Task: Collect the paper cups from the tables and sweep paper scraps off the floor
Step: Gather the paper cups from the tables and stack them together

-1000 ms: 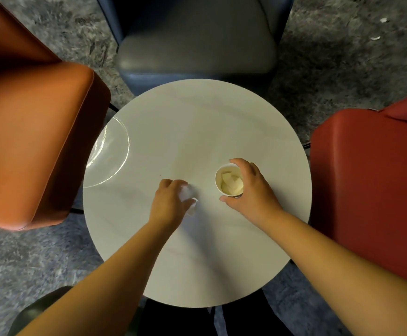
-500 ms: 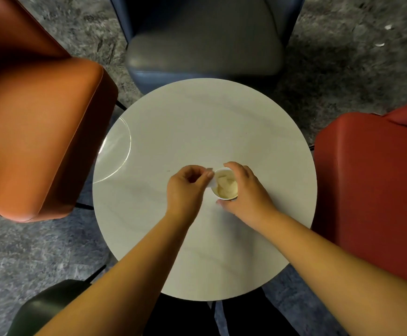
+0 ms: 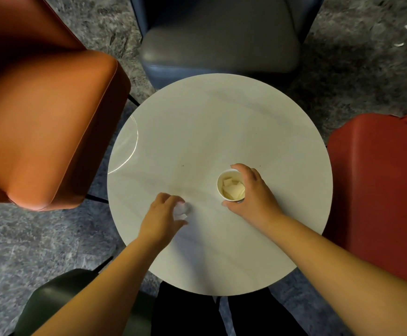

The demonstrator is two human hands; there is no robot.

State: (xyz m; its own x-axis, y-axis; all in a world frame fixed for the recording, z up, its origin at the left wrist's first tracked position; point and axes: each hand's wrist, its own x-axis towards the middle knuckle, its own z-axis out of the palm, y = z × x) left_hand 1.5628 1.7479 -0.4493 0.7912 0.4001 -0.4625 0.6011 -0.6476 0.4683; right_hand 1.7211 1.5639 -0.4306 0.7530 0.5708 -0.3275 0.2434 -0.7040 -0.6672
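A white paper cup (image 3: 230, 188) stands upright on the round white table (image 3: 219, 132), with several paper scraps inside it. My right hand (image 3: 252, 194) grips the cup from its right side, thumb and fingers curled round the rim and wall. To the left, my left hand (image 3: 162, 215) lies over small white paper scraps (image 3: 182, 210) on the tabletop, its fingers curled around them.
An orange armchair (image 3: 42, 117) stands to the left, a blue-grey chair (image 3: 219, 40) at the far side, a red chair (image 3: 379, 190) at the right, and a dark green seat (image 3: 59, 301) near my left arm. Small white scraps (image 3: 400, 44) lie on the grey floor at upper right.
My left hand was at the cup's rim half a second ago; it has moved back left and down onto the scraps on the table. My right hand kept its grip on the cup.
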